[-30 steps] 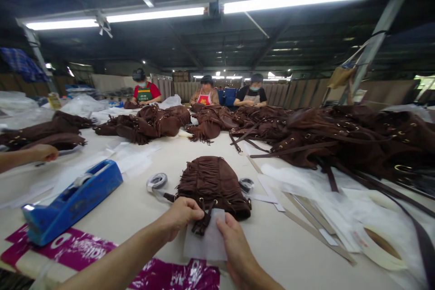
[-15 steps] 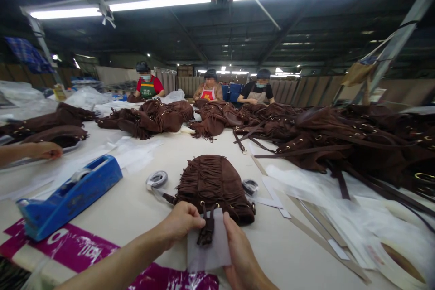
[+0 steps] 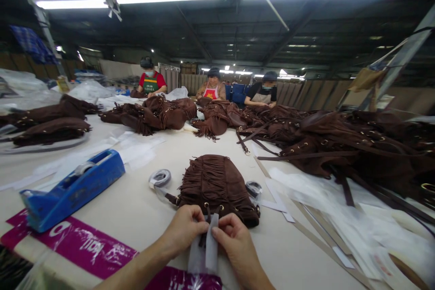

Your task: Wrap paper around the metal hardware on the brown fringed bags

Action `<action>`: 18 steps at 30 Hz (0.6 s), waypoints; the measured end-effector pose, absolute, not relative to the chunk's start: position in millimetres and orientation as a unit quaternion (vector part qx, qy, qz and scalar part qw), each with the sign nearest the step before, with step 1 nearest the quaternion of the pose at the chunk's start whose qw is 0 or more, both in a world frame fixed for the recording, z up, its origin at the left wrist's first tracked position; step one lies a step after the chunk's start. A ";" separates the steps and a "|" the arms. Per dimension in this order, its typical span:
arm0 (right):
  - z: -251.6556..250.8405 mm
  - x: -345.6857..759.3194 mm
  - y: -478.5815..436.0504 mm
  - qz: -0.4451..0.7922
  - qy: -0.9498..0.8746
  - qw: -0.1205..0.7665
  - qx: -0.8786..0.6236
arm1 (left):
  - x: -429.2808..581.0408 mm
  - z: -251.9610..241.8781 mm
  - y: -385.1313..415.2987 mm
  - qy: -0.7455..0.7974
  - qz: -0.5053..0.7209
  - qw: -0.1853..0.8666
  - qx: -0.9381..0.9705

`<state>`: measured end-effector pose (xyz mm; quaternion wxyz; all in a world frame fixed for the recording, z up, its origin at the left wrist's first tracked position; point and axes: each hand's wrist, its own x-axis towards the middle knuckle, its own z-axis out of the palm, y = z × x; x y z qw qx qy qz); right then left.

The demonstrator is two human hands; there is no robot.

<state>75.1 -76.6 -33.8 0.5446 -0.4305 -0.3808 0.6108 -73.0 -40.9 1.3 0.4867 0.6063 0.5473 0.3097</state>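
A brown fringed drawstring bag (image 3: 217, 181) lies on the pale table with its eyelet edge toward me. Its drawstring tassel (image 3: 203, 239) rests on a translucent wrapping sheet (image 3: 211, 253), mostly covered by it and by my fingers. My left hand (image 3: 186, 229) pinches the tassel and the sheet at their left side. Thumb and fingers of my right hand (image 3: 236, 240) grip the sheet's right edge, which is folded up over the tassel. Wrapped strap rolls lie on both sides of the bag, one at the left (image 3: 159, 177) and one at the right (image 3: 253, 189).
A blue tape dispenser (image 3: 74, 190) stands at the left on a purple printed plastic sheet (image 3: 78, 244). Piles of brown bags (image 3: 319, 131) stretch across the back and right. White sheets and card strips (image 3: 322, 226) lie at the right. Several people work across the table.
My right hand has lifted the sheet's right edge and folded it leftward over the tassel. Another person's hand at the far left has gone from view. The view has shifted slightly.
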 end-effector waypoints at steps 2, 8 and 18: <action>-37.3 75.5 -73.5 0.579 -0.422 0.553 -0.426 | -74.7 -0.7 -40.2 0.542 0.316 0.473 0.619; -42.5 78.4 -72.8 0.504 -0.522 0.528 -0.441 | -76.1 4.6 -43.9 0.537 0.315 0.413 0.664; -40.1 80.8 -67.5 0.535 -0.510 0.538 -0.406 | -73.4 -3.5 -54.4 0.502 0.433 0.541 0.517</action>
